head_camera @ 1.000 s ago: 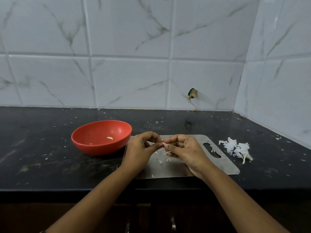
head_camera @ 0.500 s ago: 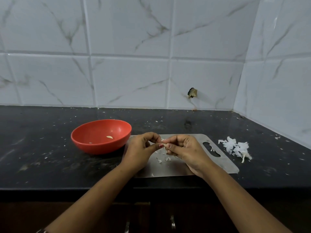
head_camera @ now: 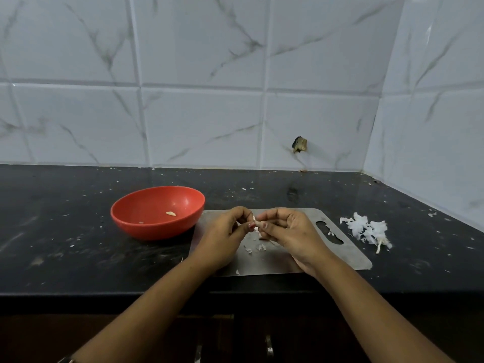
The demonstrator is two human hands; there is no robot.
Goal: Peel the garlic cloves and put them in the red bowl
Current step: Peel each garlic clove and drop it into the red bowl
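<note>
A black counter [head_camera: 78, 258], flecked with white bits, runs below marble-look tiles [head_camera: 201, 127]. Over a metal board [head_camera: 351, 255], the left hand [head_camera: 222, 237] and right hand [head_camera: 290, 231] meet fingertip to fingertip. Both have curled fingers and pinch one small clove [head_camera: 258, 223] between them. The clove sits at 3 o'clock from the left fingertips and 9 o'clock from the right ones, mostly hidden by them. Scraps [head_camera: 252, 248] of skin lie on the board at 6 o'clock from the clove. The red bowl [head_camera: 157, 230] stands at 9 o'clock from the hands, touching the board's edge, with one peeled clove [head_camera: 170, 213] inside. A heap of skins [head_camera: 366, 230] lies at 3 o'clock, just off the board.
</note>
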